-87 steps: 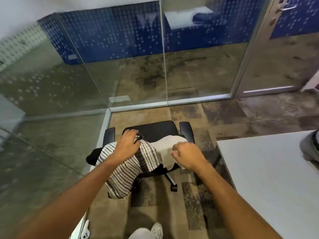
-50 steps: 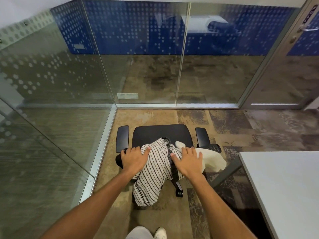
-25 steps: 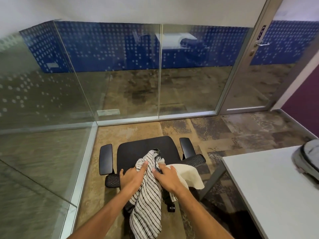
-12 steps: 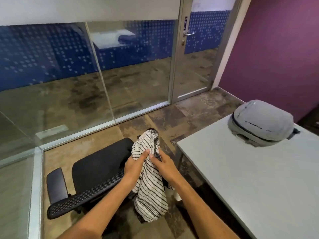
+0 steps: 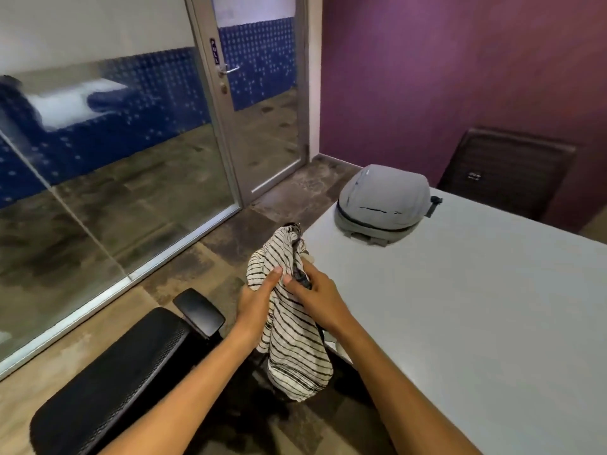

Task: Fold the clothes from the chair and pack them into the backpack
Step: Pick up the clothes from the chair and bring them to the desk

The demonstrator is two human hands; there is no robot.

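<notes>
Left hand (image 5: 255, 298) gripping bunched striped garment (image 5: 292, 326), thumb pressed across the cloth near its upper part. Right hand (image 5: 317, 295) pinching same garment from the other side, fingers curled on a dark strip of fabric at the fold. Both hands close together, thumbs nearly touching. Garment white with thin black stripes, held up in the air beside the near left corner of the tabletop (image 5: 476, 323), top end crumpled and standing above the hands, lower end hanging loose below the forearms, not touching the floor as far as visible. A bit of pale cloth peeking out behind the garment just right of the stripes; cannot tell what it belongs to. Grey backpack (image 5: 382, 200) lying flat on the far part of the tabletop, well apart from the hands, zip appears closed, dark strap end sticking out on its right side. Black office chair (image 5: 124, 366) at lower left, mesh back and one armrest pad in view, below and left of the left forearm. Second dark chair (image 5: 505, 172) behind the tabletop against the purple wall (image 5: 443, 77). Glass partition and glass door (image 5: 259, 103) at left and centre, patterned carpet floor (image 5: 230, 244) beneath.
</notes>
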